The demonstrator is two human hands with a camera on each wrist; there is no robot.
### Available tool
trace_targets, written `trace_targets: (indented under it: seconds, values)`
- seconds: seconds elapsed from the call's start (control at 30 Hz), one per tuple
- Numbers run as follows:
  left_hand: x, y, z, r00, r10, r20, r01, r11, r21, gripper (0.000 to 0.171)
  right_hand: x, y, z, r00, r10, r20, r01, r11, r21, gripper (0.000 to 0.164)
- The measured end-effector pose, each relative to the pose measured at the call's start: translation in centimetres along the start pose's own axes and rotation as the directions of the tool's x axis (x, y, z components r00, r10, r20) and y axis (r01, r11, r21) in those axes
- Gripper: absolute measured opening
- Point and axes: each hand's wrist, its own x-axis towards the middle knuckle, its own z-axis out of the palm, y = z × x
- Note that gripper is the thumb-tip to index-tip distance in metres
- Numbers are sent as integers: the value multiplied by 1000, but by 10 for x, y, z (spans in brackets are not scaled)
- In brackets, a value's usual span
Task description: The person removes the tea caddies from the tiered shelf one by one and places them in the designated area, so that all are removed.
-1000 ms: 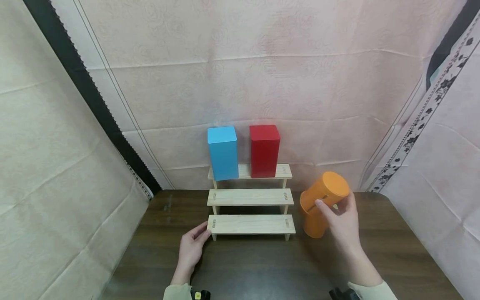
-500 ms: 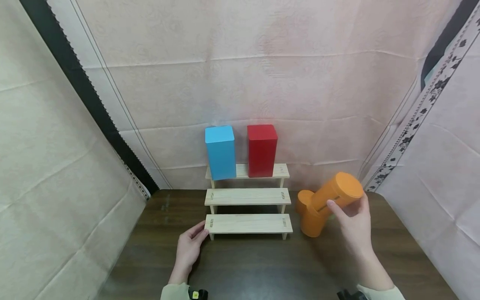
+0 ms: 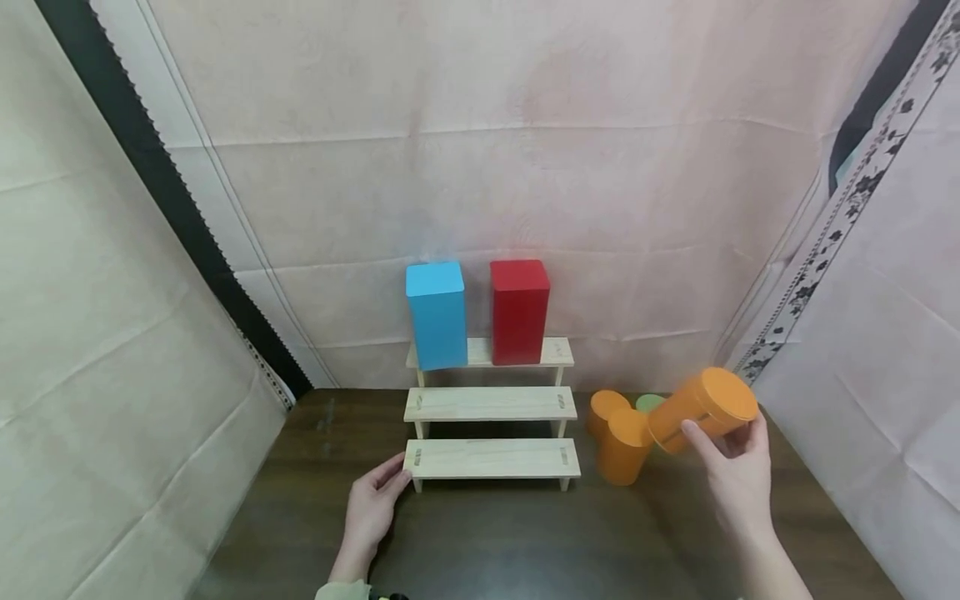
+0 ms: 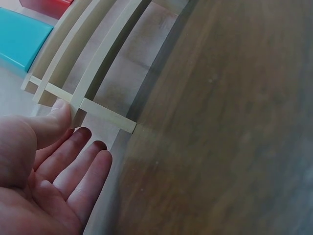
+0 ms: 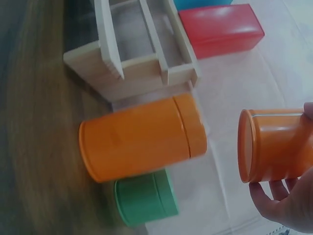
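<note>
My right hand (image 3: pixel 742 475) grips an orange canister (image 3: pixel 705 404), tilted and raised above the tabletop. In the right wrist view this canister (image 5: pixel 279 144) is apart from a taller orange canister (image 5: pixel 139 139). Two orange canisters stand by the stand's right side: a front one (image 3: pixel 624 450) and a back one (image 3: pixel 606 407). A green canister (image 3: pixel 649 402) is partly hidden behind them. With thumb and fingers my left hand (image 3: pixel 372 504) pinches the left end of the three-step wooden stand (image 3: pixel 491 458); the left wrist view shows the thumb (image 4: pixel 61 115) against its edge.
A blue box (image 3: pixel 437 321) and a red box (image 3: pixel 519 317) stand upright on the top step. Pale cloth (image 3: pixel 637 192) hangs behind and on both sides of the dark wooden table (image 3: pixel 517 542).
My right hand has moved right with the orange canister, away from the standing ones. The back orange canister and the green one now show. My left hand stays at the stand.
</note>
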Motion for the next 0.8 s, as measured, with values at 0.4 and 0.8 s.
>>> trace_targets:
  seconds: [0.4, 0.8]
  values:
    - [1, -2, 2, 1000, 0, 1, 0, 1000, -3, 40, 5, 14, -24, 999, 13, -36, -17, 996, -87, 87]
    - [1, -2, 0, 1000, 5, -4, -5, 1000, 12, 40, 7, 30, -27, 996, 62, -64, -73, 980, -187, 83]
